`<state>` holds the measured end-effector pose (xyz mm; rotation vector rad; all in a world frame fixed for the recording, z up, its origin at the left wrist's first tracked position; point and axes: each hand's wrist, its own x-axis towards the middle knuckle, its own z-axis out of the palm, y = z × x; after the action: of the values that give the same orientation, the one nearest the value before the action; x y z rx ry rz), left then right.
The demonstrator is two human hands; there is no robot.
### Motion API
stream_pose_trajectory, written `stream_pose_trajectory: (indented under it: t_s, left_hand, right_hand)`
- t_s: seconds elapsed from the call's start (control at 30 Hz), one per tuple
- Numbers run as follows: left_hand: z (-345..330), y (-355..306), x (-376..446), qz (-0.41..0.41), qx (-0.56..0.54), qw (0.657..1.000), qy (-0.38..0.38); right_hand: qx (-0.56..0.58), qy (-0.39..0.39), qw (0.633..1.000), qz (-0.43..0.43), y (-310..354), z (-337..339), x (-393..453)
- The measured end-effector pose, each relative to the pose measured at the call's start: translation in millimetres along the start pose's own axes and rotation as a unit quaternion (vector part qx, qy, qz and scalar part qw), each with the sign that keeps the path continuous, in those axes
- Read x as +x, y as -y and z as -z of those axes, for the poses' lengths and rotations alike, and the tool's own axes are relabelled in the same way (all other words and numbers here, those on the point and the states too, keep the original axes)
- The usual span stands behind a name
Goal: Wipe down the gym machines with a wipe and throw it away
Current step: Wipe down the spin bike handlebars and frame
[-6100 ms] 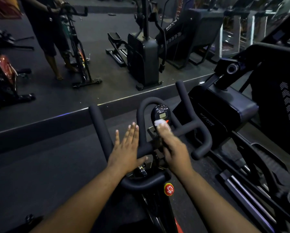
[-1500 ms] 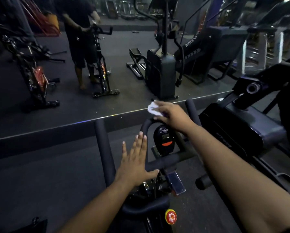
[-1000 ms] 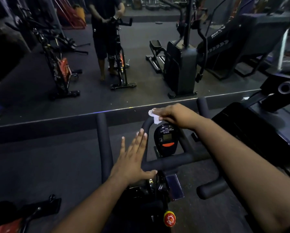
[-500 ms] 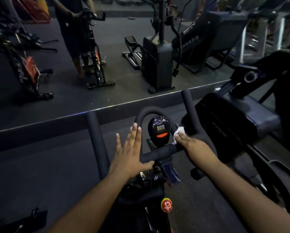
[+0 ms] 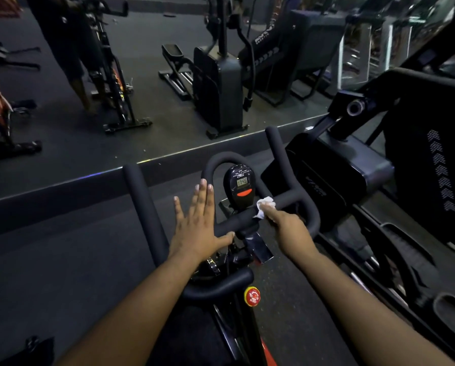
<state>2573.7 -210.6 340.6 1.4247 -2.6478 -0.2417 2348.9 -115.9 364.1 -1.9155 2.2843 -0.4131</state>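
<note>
We press the white wipe (image 5: 265, 206) onto the handlebar (image 5: 287, 200) crossbar beside the console (image 5: 240, 184), right hand (image 5: 289, 231) fingers curled over it. Our left hand (image 5: 197, 228) lies flat, fingers straight, slightly spread.

Right hand (image 5: 287, 228) pressing wipe (image 5: 264, 206) on handlebar (image 5: 295, 196), left hand (image 5: 198, 220) flat

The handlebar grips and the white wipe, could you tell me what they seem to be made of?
The handlebar grips look like matte black foam or rubber padding: thick, rounded, no shine. The white wipe looks like thin crumpled paper or nonwoven cloth, bunched under the right hand.
</note>
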Motion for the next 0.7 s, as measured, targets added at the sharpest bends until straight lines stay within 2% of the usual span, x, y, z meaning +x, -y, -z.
stream_pose_trajectory:
  t_s: [0.07, 0.13, 0.2, 0.3, 0.33, 0.5, 0.57, 0.63, 0.7]
  left_hand:
    - [1.3, -0.9, 0.8, 0.002, 0.005, 1.0, 0.001]
    - [1.5, -2.0, 2.0, 0.004, 0.009, 1.0, 0.001]
    - [0.5, -2.2, 1.9, 0.006, 0.005, 1.0, -0.002]
    - [-2.4, -1.2, 0.6, 0.004, 0.002, 1.0, -0.016]
    - [-3.1, -0.9, 0.1, 0.005, 0.003, 1.0, -0.021]
    - [-4.6, -4.5, -1.0, 0.014, 0.006, 0.999, -0.029]
    - [-4.2, -4.1, -4.2, 0.015, 0.004, 0.999, -0.028]
    - [-4.8, -3.5, -1.0, 0.018, 0.006, 0.999, -0.036]
    - [-5.9, -2.6, -1.8, 0.012, 0.005, 0.999, -0.034]
  right_hand:
    - [0.063, -0.072, 0.994, -0.047, -22.5, 11.0, 11.9]
    - [0.067, -0.129, 0.986, -0.077, -50.0, 22.6, 30.8]
    - [0.027, -0.1, 0.988, -0.116, -74.8, 27.6, 49.0]
    - [-0.027, -0.036, 0.991, -0.128, -80.9, 18.9, 57.7]
    - [-0.026, -0.048, 0.992, -0.115, -76.1, 12.7, 58.0]
    - [0.134, -0.058, 0.986, -0.081, -34.6, -15.1, 29.1]
    - [0.132, -0.064, 0.989, -0.01, -30.4, -14.6, 17.0]
    - [0.177, -0.101, 0.979, 0.006, -45.4, 1.1, 31.0]
    - [0.174, -0.155, 0.972, 0.021, -65.6, 18.5, 59.9]
